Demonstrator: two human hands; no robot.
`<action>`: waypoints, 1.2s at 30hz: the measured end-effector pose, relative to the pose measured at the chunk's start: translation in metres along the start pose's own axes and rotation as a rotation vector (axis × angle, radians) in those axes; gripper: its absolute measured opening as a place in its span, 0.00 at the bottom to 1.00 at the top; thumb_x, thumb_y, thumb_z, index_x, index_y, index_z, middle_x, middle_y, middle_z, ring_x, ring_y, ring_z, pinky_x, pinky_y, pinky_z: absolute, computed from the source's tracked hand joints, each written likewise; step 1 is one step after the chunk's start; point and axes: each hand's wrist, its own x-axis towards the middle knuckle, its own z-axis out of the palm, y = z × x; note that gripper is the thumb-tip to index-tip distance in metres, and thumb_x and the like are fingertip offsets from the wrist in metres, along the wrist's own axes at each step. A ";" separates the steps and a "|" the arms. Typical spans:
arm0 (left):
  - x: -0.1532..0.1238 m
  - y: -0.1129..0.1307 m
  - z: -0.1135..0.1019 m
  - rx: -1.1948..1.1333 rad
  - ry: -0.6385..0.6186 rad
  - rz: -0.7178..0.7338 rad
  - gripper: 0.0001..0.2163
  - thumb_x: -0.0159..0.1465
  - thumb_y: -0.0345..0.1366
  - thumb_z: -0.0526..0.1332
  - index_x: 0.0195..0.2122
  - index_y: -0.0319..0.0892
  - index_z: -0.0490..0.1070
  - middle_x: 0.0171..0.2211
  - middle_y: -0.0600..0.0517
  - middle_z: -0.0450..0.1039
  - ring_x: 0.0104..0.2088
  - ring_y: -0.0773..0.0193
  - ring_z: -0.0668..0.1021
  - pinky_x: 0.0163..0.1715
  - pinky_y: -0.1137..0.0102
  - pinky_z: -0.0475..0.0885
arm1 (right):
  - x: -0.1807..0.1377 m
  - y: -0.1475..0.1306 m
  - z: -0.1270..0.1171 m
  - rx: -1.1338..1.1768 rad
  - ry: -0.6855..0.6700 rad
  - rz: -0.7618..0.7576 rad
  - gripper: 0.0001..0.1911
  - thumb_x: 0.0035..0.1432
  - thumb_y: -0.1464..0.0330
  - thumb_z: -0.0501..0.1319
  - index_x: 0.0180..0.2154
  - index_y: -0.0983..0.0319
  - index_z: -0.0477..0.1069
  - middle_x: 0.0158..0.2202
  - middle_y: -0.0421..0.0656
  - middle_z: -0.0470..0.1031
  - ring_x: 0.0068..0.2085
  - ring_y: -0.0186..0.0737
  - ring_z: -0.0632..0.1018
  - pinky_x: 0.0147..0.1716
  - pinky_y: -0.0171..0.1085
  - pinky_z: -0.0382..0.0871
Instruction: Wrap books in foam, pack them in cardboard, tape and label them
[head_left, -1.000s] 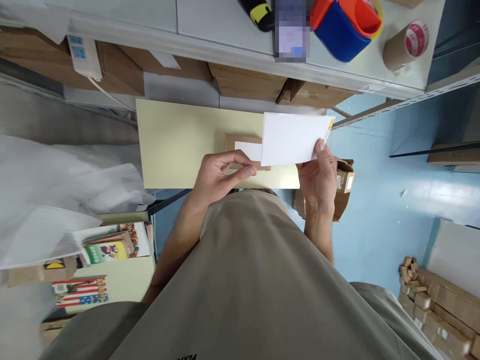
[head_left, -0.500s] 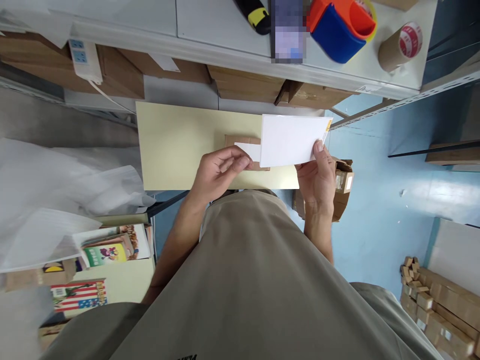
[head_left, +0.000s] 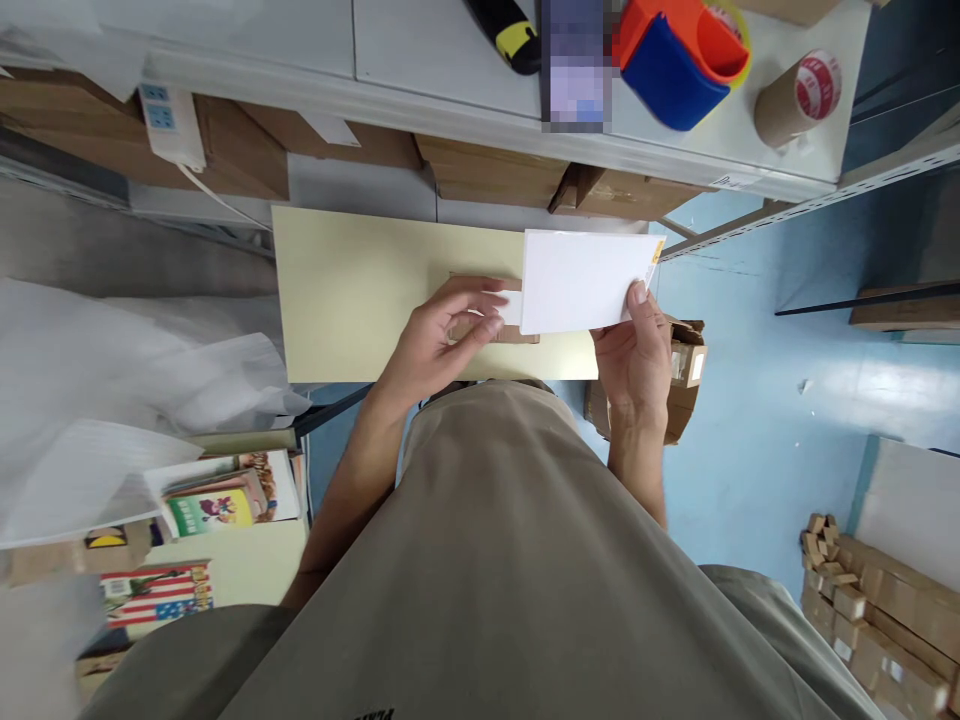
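Shirt: grey-brown front [head_left: 510,540], nearest the camera, facing the work.
Left hand: the left hand [head_left: 435,345] has thumb and fingers parted, fingertips blurred. Half a second ago they were almost together; they have since opened and spread over the white label. Cannot tell whether they touch it.
Right hand: the right hand [head_left: 634,360] pinches the white packet [head_left: 585,282] by its lower right corner, thumb on top, fingers beneath. Grip unchanged.
White packet: flat, blank face up, yellow mark at upper right corner; held over the right part of the tabletop, hardly shifted.
Meaning: the packet seems borne by the right hand alone; the left looks free for the label or cardboard, my judgement.
White label: the white label [head_left: 512,306] lies on the cardboard piece [head_left: 514,336], both partly hidden by left fingers and packet.
Tabletop: pale yellow tabletop [head_left: 360,300] under the cardboard.
Shelf: grey shelf [head_left: 442,50] beyond, bearing a tape roll [head_left: 787,110] and an orange-and-blue holder [head_left: 679,85].
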 end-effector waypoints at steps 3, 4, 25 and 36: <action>0.000 0.008 0.001 -0.052 0.044 0.026 0.17 0.68 0.53 0.75 0.35 0.45 0.80 0.50 0.44 0.84 0.53 0.54 0.85 0.55 0.60 0.81 | 0.001 0.001 0.000 0.012 0.001 -0.005 0.19 0.64 0.47 0.75 0.46 0.53 0.84 0.57 0.43 0.86 0.64 0.50 0.82 0.54 0.48 0.88; 0.000 0.011 0.001 -0.069 0.047 0.016 0.17 0.67 0.54 0.76 0.35 0.45 0.80 0.50 0.45 0.84 0.52 0.54 0.85 0.54 0.60 0.82 | 0.002 0.001 0.000 0.020 -0.003 -0.008 0.19 0.64 0.47 0.75 0.46 0.53 0.84 0.57 0.42 0.86 0.64 0.50 0.82 0.55 0.48 0.88; 0.002 0.031 0.002 -0.130 -0.053 0.019 0.14 0.66 0.52 0.78 0.36 0.46 0.86 0.37 0.47 0.86 0.39 0.56 0.85 0.44 0.59 0.83 | 0.005 0.005 0.002 -0.003 -0.001 0.000 0.22 0.62 0.45 0.76 0.47 0.51 0.85 0.55 0.41 0.87 0.59 0.49 0.85 0.49 0.45 0.88; 0.002 0.024 -0.001 -0.131 -0.069 -0.038 0.16 0.63 0.52 0.79 0.34 0.45 0.84 0.35 0.47 0.85 0.39 0.56 0.86 0.44 0.60 0.83 | -0.002 0.009 0.007 -0.023 0.017 -0.029 0.19 0.63 0.45 0.76 0.43 0.52 0.83 0.52 0.42 0.87 0.61 0.50 0.84 0.50 0.46 0.87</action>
